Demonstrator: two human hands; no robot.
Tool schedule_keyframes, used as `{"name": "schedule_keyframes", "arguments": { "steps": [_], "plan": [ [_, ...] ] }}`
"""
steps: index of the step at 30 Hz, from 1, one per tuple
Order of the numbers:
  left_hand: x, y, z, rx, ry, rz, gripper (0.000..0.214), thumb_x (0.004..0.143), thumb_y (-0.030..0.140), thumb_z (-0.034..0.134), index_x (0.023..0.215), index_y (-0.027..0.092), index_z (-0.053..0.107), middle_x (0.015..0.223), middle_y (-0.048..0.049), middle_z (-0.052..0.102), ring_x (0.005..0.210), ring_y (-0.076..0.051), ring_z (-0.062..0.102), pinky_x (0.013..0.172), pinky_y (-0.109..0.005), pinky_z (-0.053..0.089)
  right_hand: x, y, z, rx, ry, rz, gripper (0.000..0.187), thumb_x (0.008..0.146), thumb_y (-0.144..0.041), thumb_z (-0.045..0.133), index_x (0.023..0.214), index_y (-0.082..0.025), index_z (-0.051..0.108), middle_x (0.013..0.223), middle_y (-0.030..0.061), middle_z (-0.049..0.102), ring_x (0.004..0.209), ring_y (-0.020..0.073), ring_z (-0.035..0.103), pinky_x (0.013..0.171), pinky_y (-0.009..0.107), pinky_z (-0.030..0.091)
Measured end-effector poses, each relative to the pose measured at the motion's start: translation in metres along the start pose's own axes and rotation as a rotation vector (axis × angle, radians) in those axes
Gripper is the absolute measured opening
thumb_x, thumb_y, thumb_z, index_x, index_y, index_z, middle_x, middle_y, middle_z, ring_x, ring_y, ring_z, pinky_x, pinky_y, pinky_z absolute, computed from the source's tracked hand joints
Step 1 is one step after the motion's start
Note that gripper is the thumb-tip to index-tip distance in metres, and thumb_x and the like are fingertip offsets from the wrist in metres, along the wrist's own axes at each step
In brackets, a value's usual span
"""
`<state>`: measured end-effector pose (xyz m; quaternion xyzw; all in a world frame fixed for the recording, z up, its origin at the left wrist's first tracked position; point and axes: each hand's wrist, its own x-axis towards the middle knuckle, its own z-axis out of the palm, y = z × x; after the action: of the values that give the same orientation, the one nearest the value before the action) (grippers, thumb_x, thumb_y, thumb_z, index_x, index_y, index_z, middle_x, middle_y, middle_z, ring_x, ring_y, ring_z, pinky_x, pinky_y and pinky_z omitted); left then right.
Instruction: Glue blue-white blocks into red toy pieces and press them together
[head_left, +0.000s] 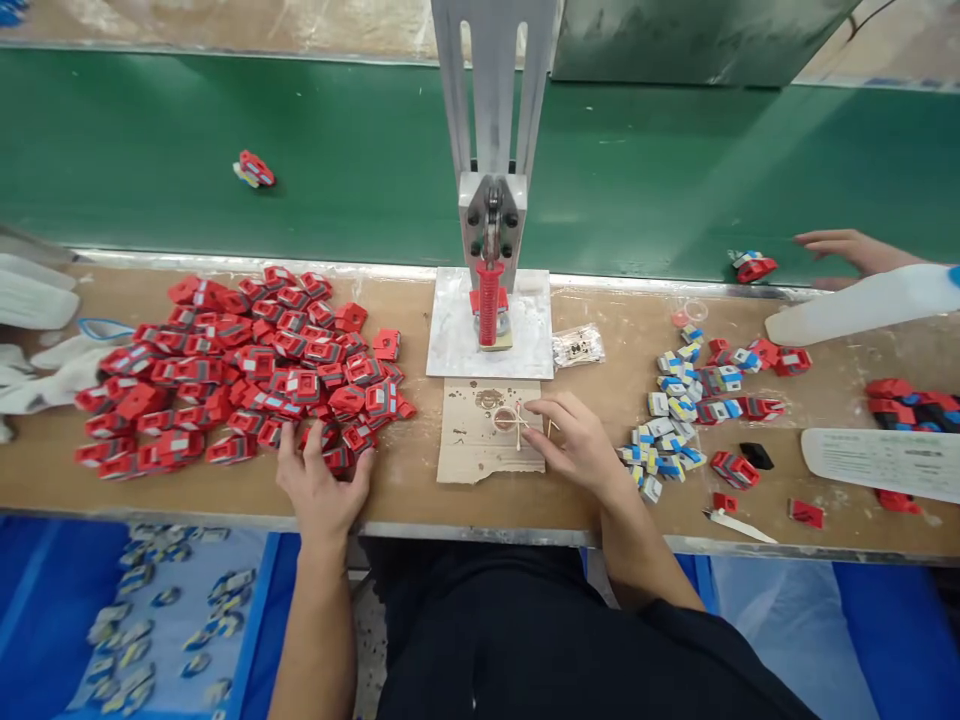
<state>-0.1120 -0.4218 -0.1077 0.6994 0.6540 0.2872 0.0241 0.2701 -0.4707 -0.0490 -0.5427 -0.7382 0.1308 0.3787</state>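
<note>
My left hand (322,490) rests at the front edge of a pile of red plastic toy parts (255,365). Its fingers are spread, with the tips at the nearest pieces and no clear grip on any. My right hand (574,445) is closed in a pinch over a piece of brown cardboard (469,450). Between its fingers is a thin pale stick that looks like a cotton swab (517,432). Beside the fingertips, a small round ring or lid (504,419) lies on the stained cardboard. A clear packet of swabs (577,345) lies just behind this hand.
A press with a red handle (489,305) stands on a white plate (450,340). Small white, blue and yellow parts (671,420) lie at right, near a white-handled knife (739,525). A co-worker's hand (862,250) is beside the green belt (360,160). Blue bins (255,620) sit below.
</note>
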Motion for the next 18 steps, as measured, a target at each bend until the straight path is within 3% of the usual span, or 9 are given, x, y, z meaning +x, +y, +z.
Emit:
{"name": "schedule_keyframes", "arguments": {
  "steps": [7, 13, 15, 18],
  "plan": [
    [-0.002, -0.004, -0.005, -0.094, 0.176, 0.115, 0.064, 0.095, 0.050, 0.071, 0.149, 0.019, 0.055, 0.161, -0.0281, 0.049, 0.152, -0.046, 0.052, 0.126, -0.069, 0.041, 0.000, -0.003, 0.000, 0.026, 0.059, -0.014, 0.017, 0.105, -0.024, 0.067, 0.121, -0.026, 0.071, 0.103, 0.0089, 0.082, 0.095, 0.0252, 0.077, 0.081, 0.038, 0.065],
    [0.043, 0.032, -0.029, -0.219, 0.298, 0.296, 0.046, 0.094, 0.032, 0.076, 0.138, 0.023, 0.064, 0.141, -0.0191, 0.066, 0.132, -0.036, 0.066, 0.120, -0.058, 0.050, -0.003, -0.001, 0.001, 0.008, 0.130, 0.037, 0.016, 0.105, -0.027, 0.066, 0.118, -0.026, 0.075, 0.103, 0.0100, 0.081, 0.095, 0.0265, 0.077, 0.083, 0.042, 0.067],
    [0.070, 0.055, -0.036, -0.271, 0.240, 0.331, 0.038, 0.096, 0.030, 0.074, 0.133, 0.023, 0.067, 0.135, -0.0159, 0.070, 0.127, -0.033, 0.069, 0.118, -0.054, 0.053, -0.003, -0.002, -0.001, 0.017, 0.163, 0.075, 0.016, 0.104, -0.029, 0.066, 0.115, -0.025, 0.076, 0.102, 0.0101, 0.080, 0.095, 0.0263, 0.076, 0.083, 0.042, 0.067],
    [0.117, 0.095, -0.032, -0.337, -0.068, 0.385, 0.032, 0.097, 0.035, 0.070, 0.126, 0.022, 0.072, 0.132, -0.0115, 0.073, 0.127, -0.031, 0.069, 0.119, -0.050, 0.054, 0.003, -0.010, -0.006, 0.050, 0.210, 0.069, 0.014, 0.104, -0.030, 0.066, 0.112, -0.024, 0.077, 0.099, 0.0083, 0.079, 0.089, 0.0234, 0.074, 0.080, 0.039, 0.066]
  ]
}}
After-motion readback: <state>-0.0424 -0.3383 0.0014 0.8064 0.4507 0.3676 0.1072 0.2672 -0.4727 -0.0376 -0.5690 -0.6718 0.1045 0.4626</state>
